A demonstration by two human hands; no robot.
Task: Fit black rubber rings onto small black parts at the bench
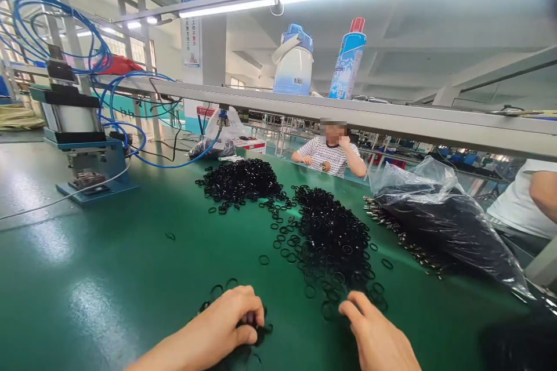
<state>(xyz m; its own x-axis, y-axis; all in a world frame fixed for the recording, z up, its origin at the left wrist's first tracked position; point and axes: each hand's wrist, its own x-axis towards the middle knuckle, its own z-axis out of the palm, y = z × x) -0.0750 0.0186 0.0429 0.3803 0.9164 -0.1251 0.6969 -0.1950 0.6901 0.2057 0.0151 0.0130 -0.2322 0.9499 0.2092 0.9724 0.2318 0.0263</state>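
Note:
Near the front edge of the view, my left hand [226, 322] is curled over a small group of black rings [217, 290], with some dark rings showing between thumb and fingers. How many it holds is hidden. My right hand [378, 330] has its fingers bent and apart beside the near end of a large heap of black rings [335, 232], and nothing shows in its fingers. A second heap of black rings [239, 179] lies farther back and left. Loose rings are scattered between the heaps.
A press-like device [82, 133] with blue air hoses stands at the left on the green tabletop [143, 261]. At right lies a clear plastic bag [448, 226] of dark items with metal ends. A shelf rail [348, 110] carries a jug and a spray can. A person [333, 153] sits opposite.

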